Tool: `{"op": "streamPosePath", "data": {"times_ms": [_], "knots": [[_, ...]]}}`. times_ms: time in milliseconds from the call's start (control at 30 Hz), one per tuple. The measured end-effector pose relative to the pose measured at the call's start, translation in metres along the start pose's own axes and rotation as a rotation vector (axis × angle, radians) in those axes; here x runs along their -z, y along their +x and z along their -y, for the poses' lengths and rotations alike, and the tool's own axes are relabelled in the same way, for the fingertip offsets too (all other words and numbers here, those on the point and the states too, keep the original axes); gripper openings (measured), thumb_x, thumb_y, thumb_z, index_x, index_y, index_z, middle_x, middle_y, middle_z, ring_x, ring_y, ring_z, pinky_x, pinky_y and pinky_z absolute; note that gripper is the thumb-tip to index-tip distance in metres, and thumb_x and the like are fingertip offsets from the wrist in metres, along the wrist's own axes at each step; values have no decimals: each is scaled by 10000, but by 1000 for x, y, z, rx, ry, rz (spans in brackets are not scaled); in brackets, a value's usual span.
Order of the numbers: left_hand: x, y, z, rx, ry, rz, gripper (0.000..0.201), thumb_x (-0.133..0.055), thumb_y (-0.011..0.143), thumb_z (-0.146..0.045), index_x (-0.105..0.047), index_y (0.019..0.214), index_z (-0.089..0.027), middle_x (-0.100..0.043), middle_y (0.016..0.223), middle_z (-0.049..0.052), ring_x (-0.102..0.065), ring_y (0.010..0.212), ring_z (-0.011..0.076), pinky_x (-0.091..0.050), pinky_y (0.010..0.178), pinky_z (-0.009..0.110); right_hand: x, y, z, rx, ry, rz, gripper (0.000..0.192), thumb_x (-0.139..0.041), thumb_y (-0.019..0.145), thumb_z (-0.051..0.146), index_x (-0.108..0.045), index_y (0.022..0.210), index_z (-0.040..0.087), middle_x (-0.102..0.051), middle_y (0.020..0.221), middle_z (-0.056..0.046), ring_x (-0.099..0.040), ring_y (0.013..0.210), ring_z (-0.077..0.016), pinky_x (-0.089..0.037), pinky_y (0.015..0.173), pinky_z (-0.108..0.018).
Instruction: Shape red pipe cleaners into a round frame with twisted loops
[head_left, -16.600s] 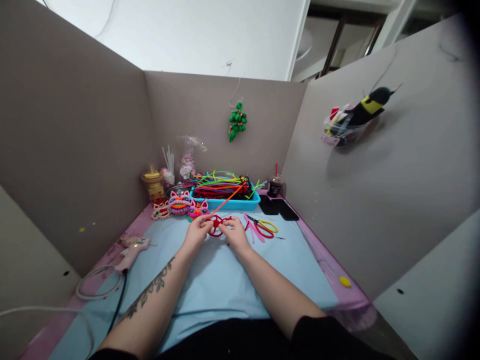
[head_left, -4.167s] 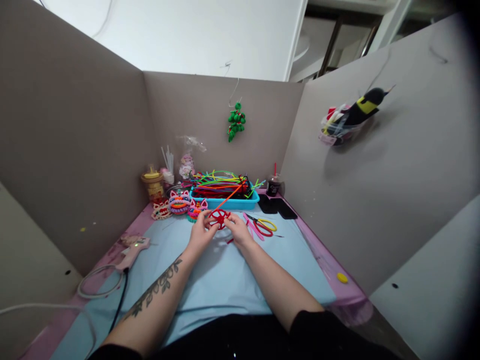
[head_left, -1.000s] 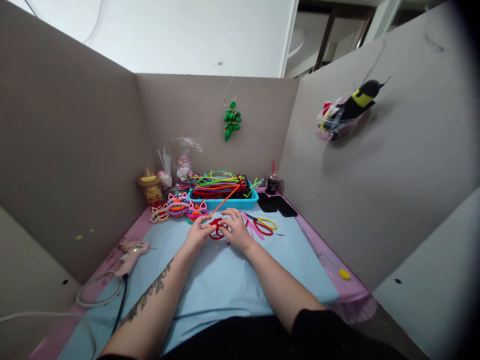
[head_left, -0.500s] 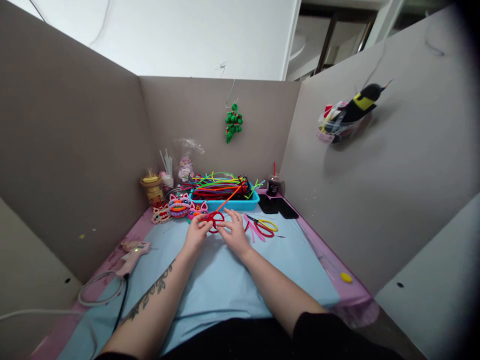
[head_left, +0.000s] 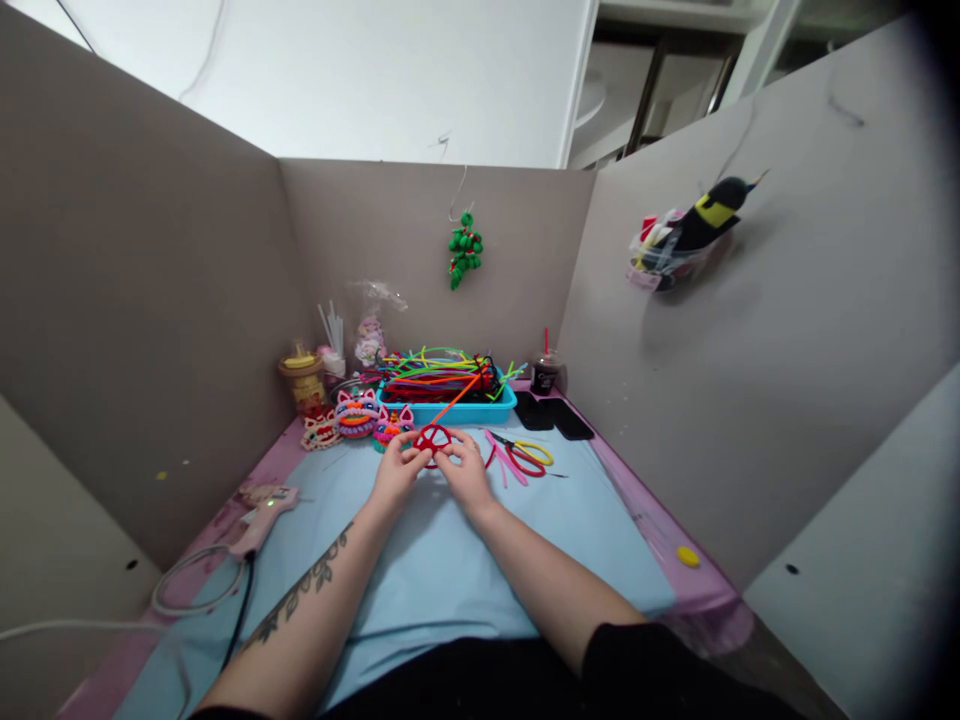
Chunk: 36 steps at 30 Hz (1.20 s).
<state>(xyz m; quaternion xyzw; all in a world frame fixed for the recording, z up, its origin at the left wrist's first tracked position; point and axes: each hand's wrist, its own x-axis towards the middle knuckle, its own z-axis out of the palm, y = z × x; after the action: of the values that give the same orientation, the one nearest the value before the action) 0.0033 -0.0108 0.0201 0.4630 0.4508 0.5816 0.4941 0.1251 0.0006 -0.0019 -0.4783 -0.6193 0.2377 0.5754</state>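
Observation:
Between my two hands is a red pipe-cleaner ring (head_left: 433,437) with strands crossing inside it, held a little above the blue cloth (head_left: 450,560). My left hand (head_left: 400,466) pinches its left and lower side between thumb and fingers. On the opposite side my right hand (head_left: 462,470) grips it the same way, the thumbs close together at the lower edge. An orange strand (head_left: 459,398) shows behind the ring, rising toward the tray; whether it joins the ring I cannot tell. Right of my right hand lie pink pipe-cleaner pieces (head_left: 507,462) and scissors (head_left: 531,458) with yellow and red handles.
A blue tray (head_left: 450,412) heaped with coloured pipe cleaners stands behind my hands. Finished animal-face pieces (head_left: 357,414) sit to its left. A pink glue gun (head_left: 264,520) with a cable lies at left. Two dark phones (head_left: 566,419) and a drink cup (head_left: 545,372) are at back right.
My right hand's fingers have come down and closed on the red ring from their raised, spread pose. The ring now shows more of its crossed strands. The view has shifted slightly.

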Motion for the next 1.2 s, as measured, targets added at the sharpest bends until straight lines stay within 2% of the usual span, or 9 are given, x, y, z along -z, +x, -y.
{"op": "streamPosePath", "data": {"times_ms": [67, 267, 400, 567, 733, 900, 1033, 1200], "knots": [[0, 0, 1, -29, -7, -3, 534, -732, 553, -355, -481, 986, -170, -550, 562, -60, -454, 425, 54, -279, 432, 165, 1, -1, 1, 61, -63, -15, 132, -573, 710, 198, -607, 582, 194, -543, 1105, -78, -446, 1091, -232, -337, 956, -406], [1, 3, 9, -111, -20, -22, 483, -708, 592, -335, -465, 980, -181, -568, 590, -47, -534, 511, 89, -385, 523, 195, 8, -3, 8, 377, -301, -68, 118, -520, 776, 192, -616, 709, 200, -500, 1139, -81, -406, 1105, -232, -324, 956, -423], [2, 1, 11, -241, 97, -81, 407, -680, 627, -321, -481, 953, -179, -570, 637, -31, -556, 579, 105, -412, 572, 212, 11, -3, 10, 453, -379, -65, 123, -504, 781, 172, -613, 737, 207, -503, 1121, -79, -366, 1143, -243, -306, 972, -436], [3, -3, 7, -369, 304, -117, 340, -642, 670, -313, -507, 954, -184, -556, 632, -35, -496, 520, 83, -377, 523, 198, 11, -3, 8, 426, -339, -12, 122, -505, 772, 166, -612, 726, 199, -500, 1079, -87, -382, 1111, -240, -327, 954, -429], [5, 1, 5, -252, 152, -116, 392, -666, 636, -322, -472, 945, -179, -548, 592, -50, -496, 493, 79, -362, 501, 189, 18, 4, 6, 376, -180, 38, 142, -498, 811, 232, -631, 768, 208, -530, 1025, -69, -455, 1033, -209, -363, 910, -385], [5, 3, 3, -140, 50, -19, 417, -694, 610, -317, -462, 926, -174, -545, 556, -59, -489, 479, 76, -341, 496, 184, 24, 12, 5, 306, -127, 58, 128, -534, 777, 217, -644, 841, 215, -571, 934, -51, -499, 983, -196, -372, 896, -352], [3, 0, -1, -138, 67, 20, 434, -707, 591, -329, -469, 919, -173, -553, 572, -48, -491, 478, 83, -337, 489, 192, 22, 14, 3, 238, -64, 142, 97, -543, 748, 198, -638, 760, 215, -584, 876, -40, -527, 938, -187, -393, 875, -338], [3, -4, -4, -175, 148, 50, 429, -696, 606, -333, -463, 929, -174, -548, 571, -43, -474, 469, 82, -320, 473, 191, 22, 15, 0, 156, 70, 222, 76, -543, 733, 216, -597, 682, 200, -547, 914, -40, -533, 950, -171, -393, 895, -319]]}}
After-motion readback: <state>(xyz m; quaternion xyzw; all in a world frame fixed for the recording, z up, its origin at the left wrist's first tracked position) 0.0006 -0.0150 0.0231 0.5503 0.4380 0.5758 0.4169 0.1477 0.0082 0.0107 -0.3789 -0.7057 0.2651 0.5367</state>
